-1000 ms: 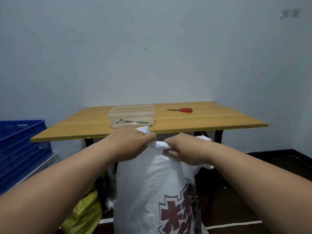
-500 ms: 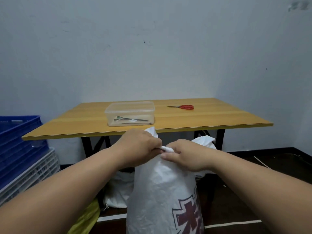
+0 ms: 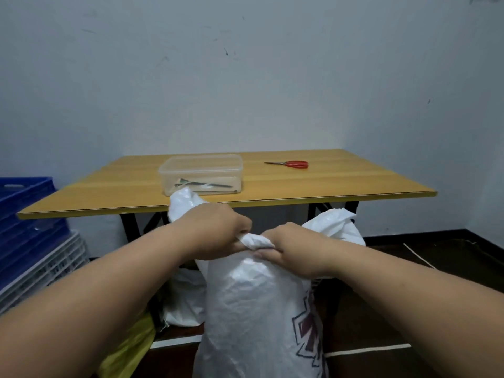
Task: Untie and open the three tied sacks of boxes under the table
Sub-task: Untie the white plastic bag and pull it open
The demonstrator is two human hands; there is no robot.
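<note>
A tall white woven sack (image 3: 253,304) with dark red print stands on the floor in front of the wooden table (image 3: 341,186). Its neck is twisted into a knot (image 3: 255,240) at the top. My left hand (image 3: 215,230) grips the knot from the left, and one loose sack end sticks up behind that hand. My right hand (image 3: 289,249) grips the knot from the right, with the other loose end spread behind it. A second white sack (image 3: 182,301) sits under the table behind the first. A yellow sack (image 3: 128,350) lies at the lower left, partly hidden by my arm.
On the table stand a clear lidded plastic box (image 3: 201,174) and red-handled scissors (image 3: 291,164). Blue crates (image 3: 24,214) stacked on white ones (image 3: 46,268) fill the left side. Black table legs (image 3: 131,227) stand behind the sacks. Dark floor lies to the right.
The view has shifted, so the sack and table sit lower and more central. My hands have moved slightly apart on the knot, and more twisted fabric shows between them.
</note>
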